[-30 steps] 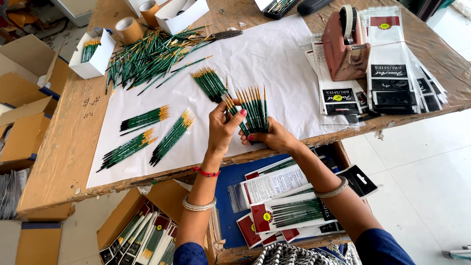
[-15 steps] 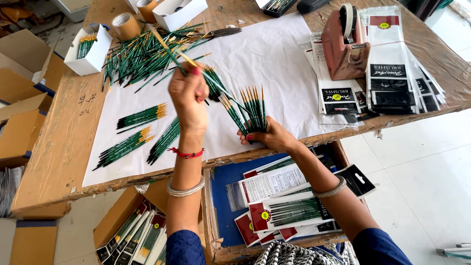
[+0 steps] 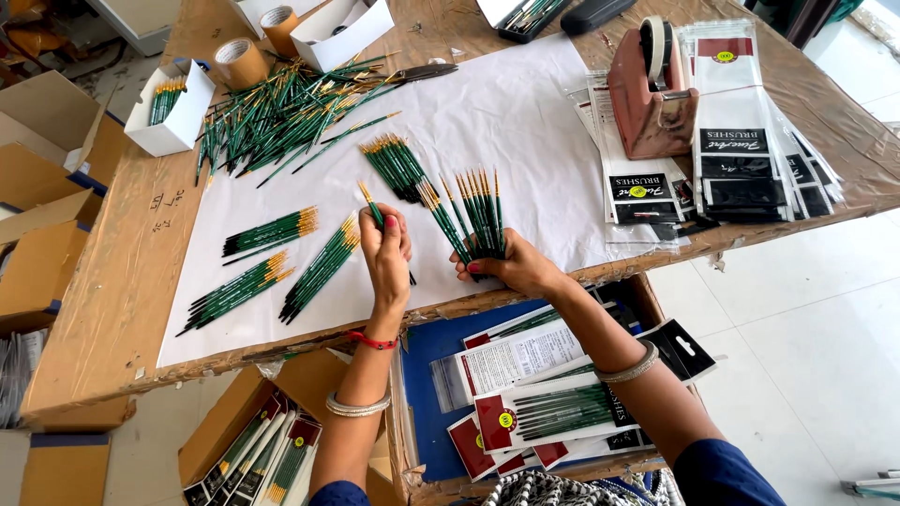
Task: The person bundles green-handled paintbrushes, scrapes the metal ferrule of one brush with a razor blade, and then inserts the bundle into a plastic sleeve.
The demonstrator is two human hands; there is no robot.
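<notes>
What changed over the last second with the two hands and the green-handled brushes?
The left hand went from beside the fan out to the big loose pile, then came back toward the person, now holding a single brush in its fingers. The right hand kept its fan of brushes in much the same spot. The sorted bundles on the white paper stayed put.

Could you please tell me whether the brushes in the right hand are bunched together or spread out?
Spread out: the brushes fan apart from the right hand, tips pointing up and away.
</notes>
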